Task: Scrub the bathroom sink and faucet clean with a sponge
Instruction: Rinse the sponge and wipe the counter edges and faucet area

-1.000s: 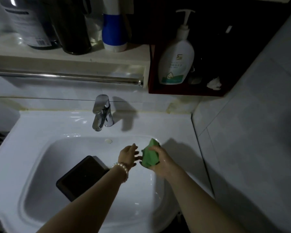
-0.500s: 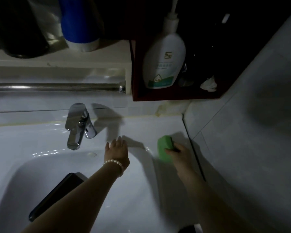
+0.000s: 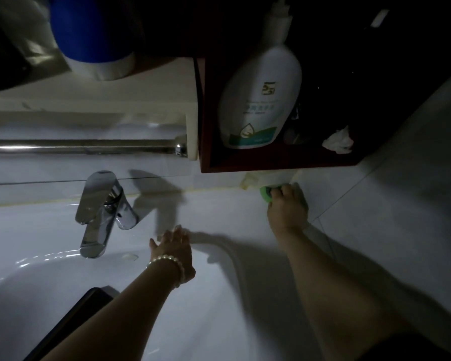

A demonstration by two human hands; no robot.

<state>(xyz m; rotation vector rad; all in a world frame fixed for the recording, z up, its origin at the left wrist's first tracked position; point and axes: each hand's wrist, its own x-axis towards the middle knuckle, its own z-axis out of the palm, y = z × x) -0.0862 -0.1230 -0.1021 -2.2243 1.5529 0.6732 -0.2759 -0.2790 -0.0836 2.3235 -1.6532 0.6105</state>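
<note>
The white sink (image 3: 219, 212) fills the lower half of the view, with a chrome faucet (image 3: 102, 212) standing at its back left. My right hand (image 3: 287, 212) holds a green sponge (image 3: 267, 192) against the sink's back right corner, where the deck meets the wall; my fingers cover most of the sponge. My left hand (image 3: 173, 250), with a pearl bracelet on the wrist, rests flat with straight fingers on the basin's back rim, just right of the faucet spout.
A dark rectangular object (image 3: 71, 324) lies in the basin at lower left. Above, a red-brown cabinet shelf (image 3: 271, 162) holds a white pump bottle (image 3: 258, 100) and crumpled tissue (image 3: 339, 142). A chrome towel bar (image 3: 84, 147) runs under a shelf with a blue-and-white bottle (image 3: 94, 35). Tiled wall stands at right.
My right hand has carried the sponge from over the basin back and right to the sink's rear corner. My left hand moved onto the back rim. The view has come closer.
</note>
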